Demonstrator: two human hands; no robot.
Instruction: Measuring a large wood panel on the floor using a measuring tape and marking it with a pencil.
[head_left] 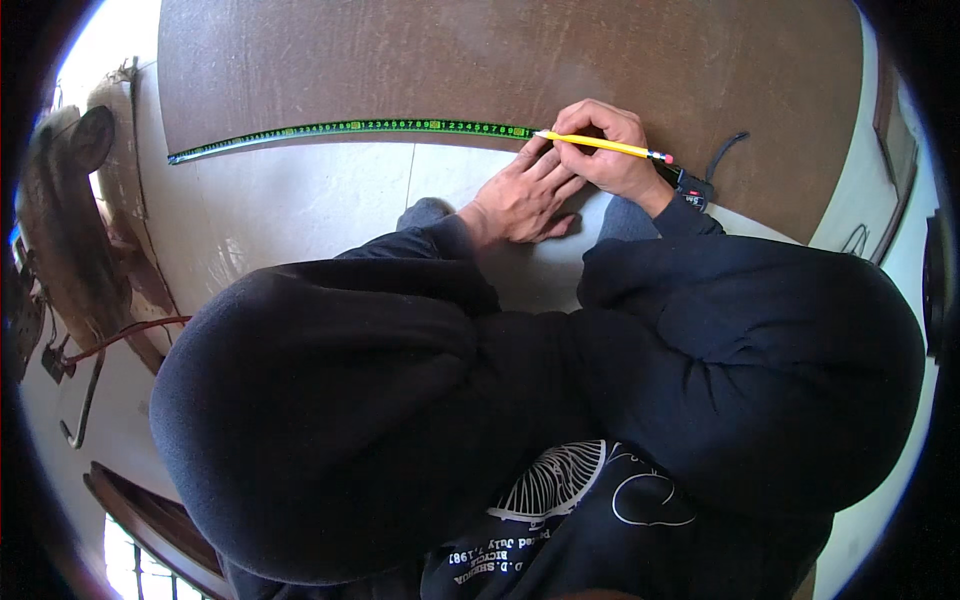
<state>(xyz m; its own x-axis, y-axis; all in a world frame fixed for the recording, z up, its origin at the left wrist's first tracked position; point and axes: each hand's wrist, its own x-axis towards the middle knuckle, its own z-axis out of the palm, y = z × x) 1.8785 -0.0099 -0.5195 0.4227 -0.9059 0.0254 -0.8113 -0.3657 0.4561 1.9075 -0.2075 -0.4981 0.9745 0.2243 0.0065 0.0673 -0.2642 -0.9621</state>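
While the left hand point(520, 195) presses flat (fingers extended) on the yellow-green measuring tape point(350, 128) along the brown board's point(450, 60) near edge, the right hand point(610, 150) grips a yellow pencil point(600, 145).

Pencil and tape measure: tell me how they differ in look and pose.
The pencil is short, plain yellow with a pink eraser; the tape measure is a long yellow-green strip with black marks. The right hand holds the pencil; the tape lies flat along the brown board, under the left hand. Both meet at the board's edge.

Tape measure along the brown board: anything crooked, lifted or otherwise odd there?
Nothing stands out. The yellow-green tape measure lies flat along the brown board's edge; its curve is lens bend. The left hand pins it, the right hand holds a yellow pencil.
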